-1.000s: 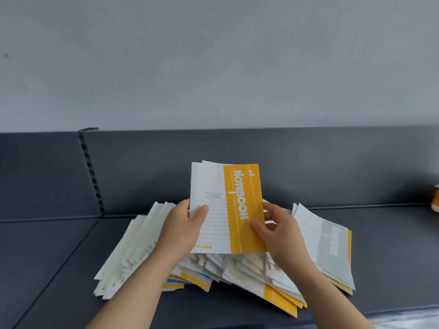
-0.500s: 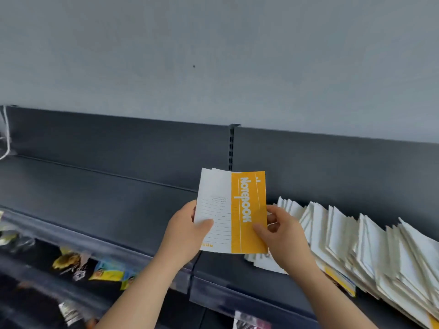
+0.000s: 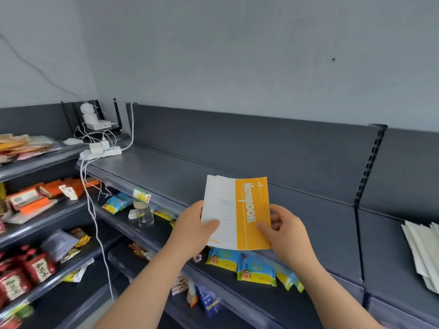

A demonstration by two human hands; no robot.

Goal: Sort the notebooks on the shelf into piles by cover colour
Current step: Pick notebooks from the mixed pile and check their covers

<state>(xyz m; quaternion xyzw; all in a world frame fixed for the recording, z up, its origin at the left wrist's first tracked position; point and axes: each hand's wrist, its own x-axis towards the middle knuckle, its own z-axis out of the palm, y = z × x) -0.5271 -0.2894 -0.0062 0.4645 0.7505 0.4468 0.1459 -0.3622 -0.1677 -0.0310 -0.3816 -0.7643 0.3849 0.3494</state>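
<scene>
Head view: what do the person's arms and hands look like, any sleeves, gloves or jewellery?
Nothing is worn that shows. The left hand and right hand have no gloves, and no rings or watch are visible. The left forearm and right forearm are sleeveless down to the frame's bottom edge.

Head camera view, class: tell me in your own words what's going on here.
A person holds a yellow-and-white notebook upright over the dark grey shelf, left-hand grip pinching its white edge, right-hand grip its yellow edge. More notebooks seem stacked behind it. A pile of notebooks lies on the shelf at the far right.
</scene>
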